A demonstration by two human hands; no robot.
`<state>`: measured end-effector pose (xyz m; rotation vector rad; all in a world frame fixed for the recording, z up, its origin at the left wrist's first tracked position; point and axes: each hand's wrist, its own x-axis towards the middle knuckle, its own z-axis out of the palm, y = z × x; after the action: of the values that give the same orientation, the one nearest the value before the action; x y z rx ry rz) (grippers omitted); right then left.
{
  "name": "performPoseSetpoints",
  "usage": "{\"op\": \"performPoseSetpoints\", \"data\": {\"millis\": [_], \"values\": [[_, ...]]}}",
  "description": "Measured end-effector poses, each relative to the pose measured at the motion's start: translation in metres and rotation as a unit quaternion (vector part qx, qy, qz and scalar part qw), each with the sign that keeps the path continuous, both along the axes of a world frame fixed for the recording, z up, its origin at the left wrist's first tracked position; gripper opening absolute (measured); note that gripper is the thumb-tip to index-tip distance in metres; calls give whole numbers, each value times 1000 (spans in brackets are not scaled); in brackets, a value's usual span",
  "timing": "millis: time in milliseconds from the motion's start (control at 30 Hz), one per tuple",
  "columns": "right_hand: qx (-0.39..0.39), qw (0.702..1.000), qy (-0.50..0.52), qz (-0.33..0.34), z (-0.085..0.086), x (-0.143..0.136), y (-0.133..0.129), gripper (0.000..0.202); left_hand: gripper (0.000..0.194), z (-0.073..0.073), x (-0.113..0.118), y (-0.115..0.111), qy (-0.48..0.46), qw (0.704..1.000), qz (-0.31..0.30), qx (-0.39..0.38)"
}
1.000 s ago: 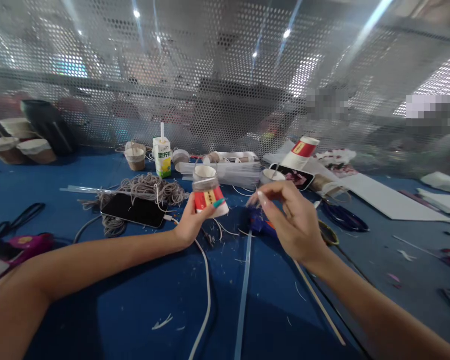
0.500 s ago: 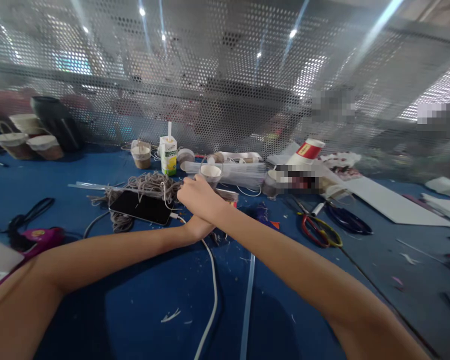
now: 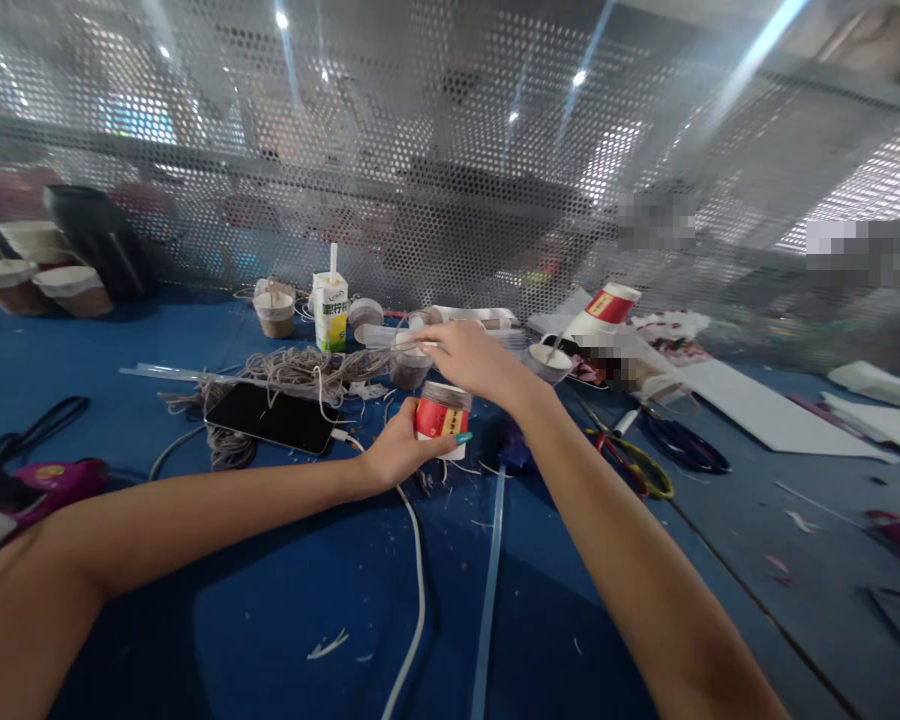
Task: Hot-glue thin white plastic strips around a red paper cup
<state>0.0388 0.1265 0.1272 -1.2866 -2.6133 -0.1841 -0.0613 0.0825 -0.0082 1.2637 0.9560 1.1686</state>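
Note:
My left hand [image 3: 394, 450] is closed round a small red and white paper cup [image 3: 441, 422], its thumb across the front. Grey cord is wound round the cup's upper part, below which the red label shows. Just above and behind the cup, my right hand [image 3: 469, 358] has its fingertips drawn together, pointing left. Whatever they pinch is too thin or hidden to make out. Behind those fingertips stands a small cord-wrapped cup [image 3: 411, 372], partly covered. A loose heap of grey cord [image 3: 307, 370] lies to the left of my hands.
A black phone [image 3: 270, 415] lies on the cord, with a white cable [image 3: 418, 560] running forward. A drink carton [image 3: 331, 315] stands behind. Scissors [image 3: 637, 470], a glue gun [image 3: 514, 445] with a clear stick and a white board [image 3: 780, 410] lie right. Perforated metal mesh [image 3: 390, 200] closes off the back.
My right hand has moved right and up, off my left hand, which it crossed before. The red cup in my left hand now shows plainly. The view has shifted slightly.

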Motion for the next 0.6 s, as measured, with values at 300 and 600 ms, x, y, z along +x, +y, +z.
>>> {"op": "performPoseSetpoints", "data": {"millis": [300,600], "values": [[-136,911,389,12,19,34,13,19,59,9,-5,-20,-5,968,30,247],[-274,771,560,128,46,54,-5,8,67,9,-28,16,114,817,144,547]]}}
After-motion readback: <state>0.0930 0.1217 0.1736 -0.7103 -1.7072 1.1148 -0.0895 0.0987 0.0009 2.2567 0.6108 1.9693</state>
